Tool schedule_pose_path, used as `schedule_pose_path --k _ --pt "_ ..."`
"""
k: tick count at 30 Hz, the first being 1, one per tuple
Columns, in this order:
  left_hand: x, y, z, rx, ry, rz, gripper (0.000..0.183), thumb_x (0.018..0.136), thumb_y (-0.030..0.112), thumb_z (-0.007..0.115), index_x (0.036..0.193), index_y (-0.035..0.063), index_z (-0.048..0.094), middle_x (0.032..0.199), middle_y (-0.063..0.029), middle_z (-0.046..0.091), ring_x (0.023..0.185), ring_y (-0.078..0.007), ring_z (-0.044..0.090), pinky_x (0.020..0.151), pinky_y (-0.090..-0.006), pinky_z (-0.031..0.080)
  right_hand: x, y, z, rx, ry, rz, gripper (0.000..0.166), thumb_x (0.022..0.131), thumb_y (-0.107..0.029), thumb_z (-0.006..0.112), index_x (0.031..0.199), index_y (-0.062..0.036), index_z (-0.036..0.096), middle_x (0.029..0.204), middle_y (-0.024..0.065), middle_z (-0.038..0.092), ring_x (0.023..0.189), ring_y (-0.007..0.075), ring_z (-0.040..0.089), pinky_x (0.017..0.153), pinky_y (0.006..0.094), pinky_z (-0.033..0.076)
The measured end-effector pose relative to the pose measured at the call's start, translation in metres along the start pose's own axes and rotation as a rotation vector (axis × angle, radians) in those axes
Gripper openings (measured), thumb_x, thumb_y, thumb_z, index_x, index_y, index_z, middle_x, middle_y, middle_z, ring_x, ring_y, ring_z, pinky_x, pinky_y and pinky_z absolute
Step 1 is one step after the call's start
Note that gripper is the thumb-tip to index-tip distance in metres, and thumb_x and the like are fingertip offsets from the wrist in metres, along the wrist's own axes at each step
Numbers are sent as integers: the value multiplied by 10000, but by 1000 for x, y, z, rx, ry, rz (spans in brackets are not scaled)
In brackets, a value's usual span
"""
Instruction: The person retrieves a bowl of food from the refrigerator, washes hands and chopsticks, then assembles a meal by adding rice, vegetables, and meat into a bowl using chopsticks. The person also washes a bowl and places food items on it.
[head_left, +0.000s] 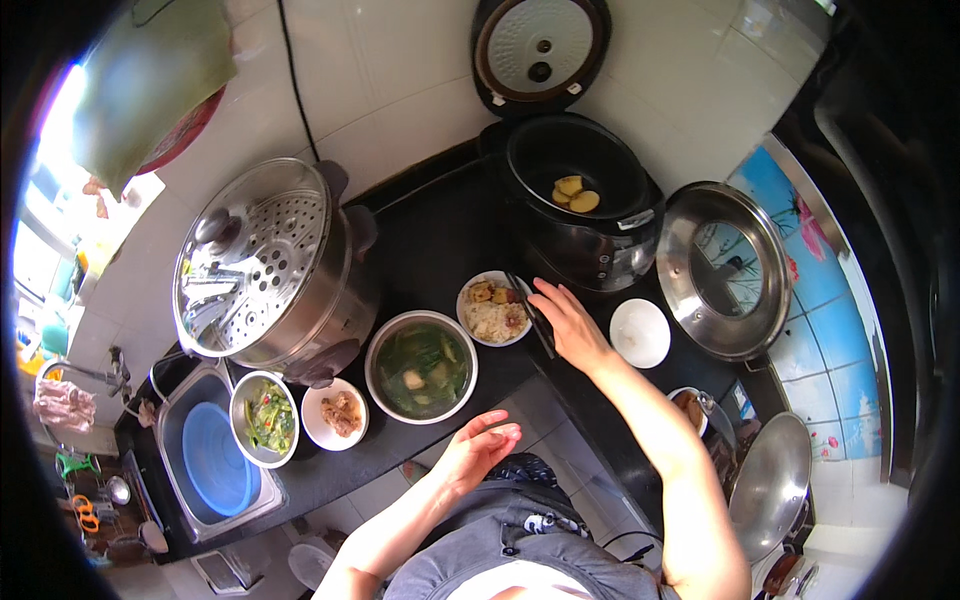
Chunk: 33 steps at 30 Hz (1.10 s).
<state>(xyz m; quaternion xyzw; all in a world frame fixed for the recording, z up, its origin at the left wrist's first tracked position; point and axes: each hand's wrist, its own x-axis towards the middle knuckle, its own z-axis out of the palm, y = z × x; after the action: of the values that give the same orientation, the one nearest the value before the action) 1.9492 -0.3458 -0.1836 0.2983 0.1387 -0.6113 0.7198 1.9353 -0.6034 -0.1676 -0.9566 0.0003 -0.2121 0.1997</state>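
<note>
My right hand (568, 324) is at the chopsticks (534, 319), whose upper ends lie over the rim of a white bowl of rice (491, 316) topped with yellow-brown chunks. Its fingers are stretched out against the sticks; whether they grip is unclear. My left hand (480, 450) hovers palm up before the counter, fingers half curled, apparently holding nothing. Near it stands a steel bowl of leafy green soup (421, 367). Further left are a white bowl with meat pieces (337, 416) and a steel bowl of green vegetables (266, 421). An empty white bowl (640, 334) stands right of my right hand.
Behind stands an open rice cooker (600, 247) with yellow pieces inside. A lidded steel steamer (330, 300) is at left, beside a sink (266, 510) holding a blue basin (217, 459). At right are a steel lid (772, 300) against the tiles and a wok (772, 480).
</note>
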Motion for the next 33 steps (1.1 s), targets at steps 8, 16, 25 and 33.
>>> schedule_pose_path --k 8,16,25,33 --pt "-13 8 -10 32 55 5 367 763 -70 472 1121 -1 433 1021 -188 554 963 -258 555 880 -333 445 -105 -66 -9 774 522 836 129 826 16 466 937 2 531 893 110 583 712 141 568 612 247 475" --pt "-28 2 -11 91 38 -21 332 783 -38 458 1110 21 454 1016 -171 566 958 -240 564 853 -319 458 -150 -4 13 1612 1209 1231 410 851 -248 540 1145 -129 280 958 219 496 820 297 558 731 417 511" --pt "-62 2 -14 121 31 93 317 810 15 474 1126 34 457 1020 -156 569 975 -221 557 860 -324 441 -130 20 3 1178 1071 1209 378 834 -59 368 1192 33 289 1033 271 491 805 385 595 728 450 529" --pt "-122 26 2 347 -149 337 581 816 182 583 1305 104 279 1228 -145 429 1128 -230 451 945 -356 380 -87 -122 -62 1097 503 948 336 869 -226 429 1142 -31 415 1071 153 502 809 300 585 558 376 540"
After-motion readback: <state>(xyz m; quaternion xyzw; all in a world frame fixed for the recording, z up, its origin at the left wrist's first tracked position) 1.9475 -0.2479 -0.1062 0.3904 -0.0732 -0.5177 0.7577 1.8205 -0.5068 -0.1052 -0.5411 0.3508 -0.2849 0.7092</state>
